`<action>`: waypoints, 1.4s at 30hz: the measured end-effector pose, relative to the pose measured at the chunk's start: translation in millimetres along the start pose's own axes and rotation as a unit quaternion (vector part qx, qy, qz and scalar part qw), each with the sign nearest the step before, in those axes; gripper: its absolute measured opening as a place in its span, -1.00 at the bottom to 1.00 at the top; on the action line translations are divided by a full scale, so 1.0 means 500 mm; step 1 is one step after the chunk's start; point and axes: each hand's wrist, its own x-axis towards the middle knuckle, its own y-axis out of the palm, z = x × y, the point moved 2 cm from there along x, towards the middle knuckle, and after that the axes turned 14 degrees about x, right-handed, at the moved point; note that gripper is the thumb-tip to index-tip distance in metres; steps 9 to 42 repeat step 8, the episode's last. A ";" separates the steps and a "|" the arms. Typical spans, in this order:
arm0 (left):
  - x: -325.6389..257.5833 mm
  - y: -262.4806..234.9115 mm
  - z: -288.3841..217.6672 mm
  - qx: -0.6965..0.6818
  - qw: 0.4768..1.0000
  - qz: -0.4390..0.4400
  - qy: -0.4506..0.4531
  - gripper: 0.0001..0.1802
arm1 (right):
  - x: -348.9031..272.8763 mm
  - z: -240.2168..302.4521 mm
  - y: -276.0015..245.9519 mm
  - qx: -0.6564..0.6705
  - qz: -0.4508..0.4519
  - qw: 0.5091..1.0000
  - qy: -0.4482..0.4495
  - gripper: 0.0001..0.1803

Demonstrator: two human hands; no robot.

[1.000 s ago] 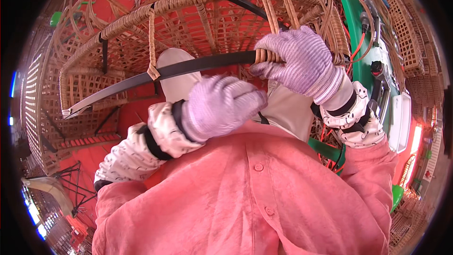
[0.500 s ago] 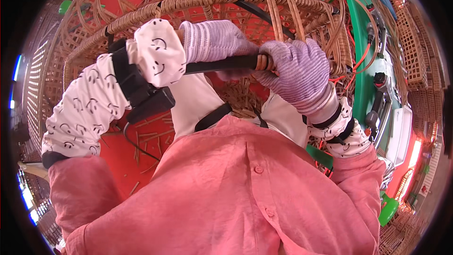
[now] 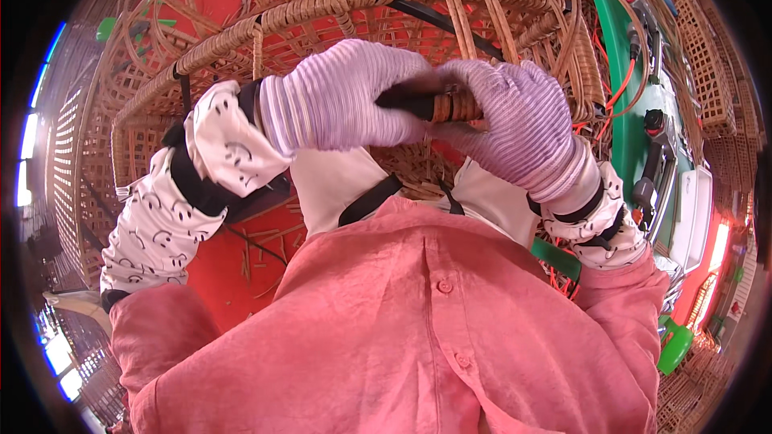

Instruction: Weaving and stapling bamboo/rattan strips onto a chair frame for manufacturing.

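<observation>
Wrapping cane around a dark bar (image 3: 406,101), by the look of it: a short band of rattan binding (image 3: 455,106) sits mid-frame, most of the bar bare. Both gloved hands are clamped on it, left hand (image 3: 342,95) and right hand (image 3: 515,120) nearly touching. Behind, the wicker chair frame (image 3: 322,8) has its rim wrapped already. Green machine (image 3: 635,72) at right, red floor (image 3: 221,261) below.

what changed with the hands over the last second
The left hand moved up from in front of the chest and closed its fingers on the dark bar, right beside the rattan wrapping. The right hand kept its grip on the wrapped part of the bar. The woven rattan frame stayed behind both hands.
</observation>
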 end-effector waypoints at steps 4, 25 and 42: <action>-0.005 0.014 -0.009 0.064 0.990 -0.102 0.072 -0.62 | 0.009 -0.001 -0.013 0.037 0.041 0.998 0.044 -0.41; -0.003 0.022 -0.010 0.100 0.987 -0.106 0.066 -0.58 | 0.006 -0.007 -0.016 0.056 0.043 0.997 0.017 -0.36; -0.003 0.022 -0.010 0.100 0.987 -0.106 0.066 -0.58 | 0.006 -0.007 -0.016 0.056 0.043 0.997 0.017 -0.36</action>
